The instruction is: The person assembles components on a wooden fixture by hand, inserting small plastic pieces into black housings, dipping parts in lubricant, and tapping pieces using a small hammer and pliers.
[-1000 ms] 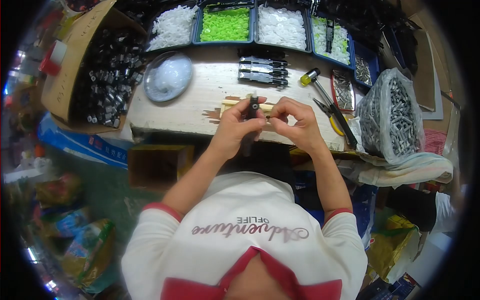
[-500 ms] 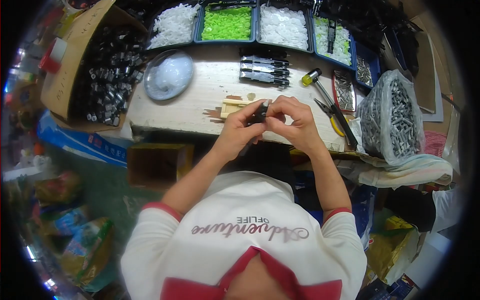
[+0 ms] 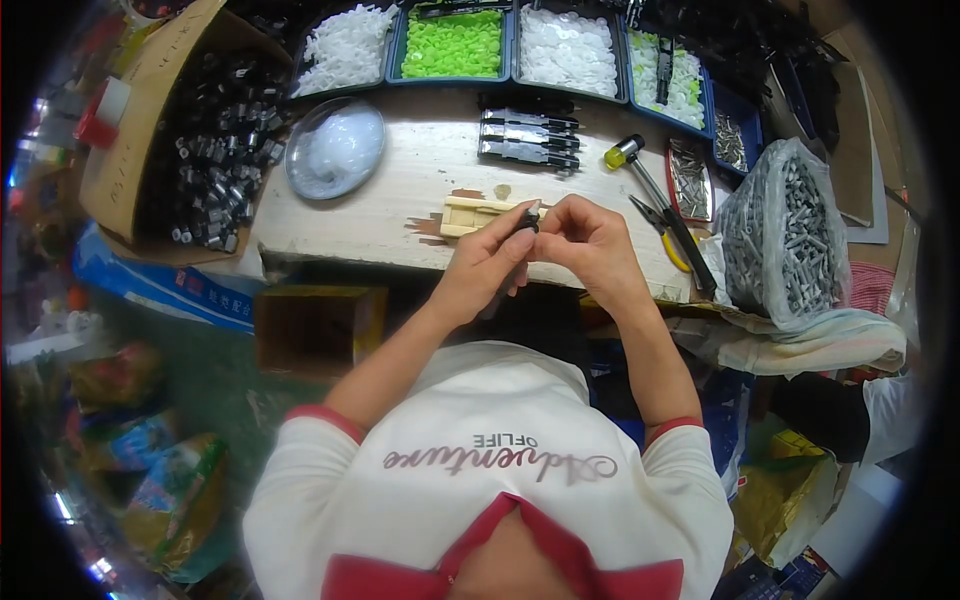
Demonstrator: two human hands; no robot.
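My left hand (image 3: 480, 262) is wrapped round a slim black part (image 3: 498, 298), whose lower end sticks out below the fingers. Its upper end shows between my two hands, just above the table's front edge. My right hand (image 3: 588, 252) is closed in a pinch against that upper end; whatever small thing the fingertips may hold is hidden. Right behind my hands lies a cream-coloured wooden fixture (image 3: 462, 215) on the table. Farther back, several black parts with shiny faces (image 3: 528, 140) lie in a stack.
Trays of white pieces (image 3: 345, 48), green pieces (image 3: 452, 45) and white discs (image 3: 568, 55) line the back. A round dish (image 3: 336, 150) and a box of black parts (image 3: 222, 150) stand left. Rightward lie a hammer (image 3: 665, 195), pliers (image 3: 662, 232) and a bag of metal parts (image 3: 785, 235).
My right hand has turned slightly and its fingers have drawn closer together at the black part's upper end. My left hand keeps its grip, its thumb now higher on the part.
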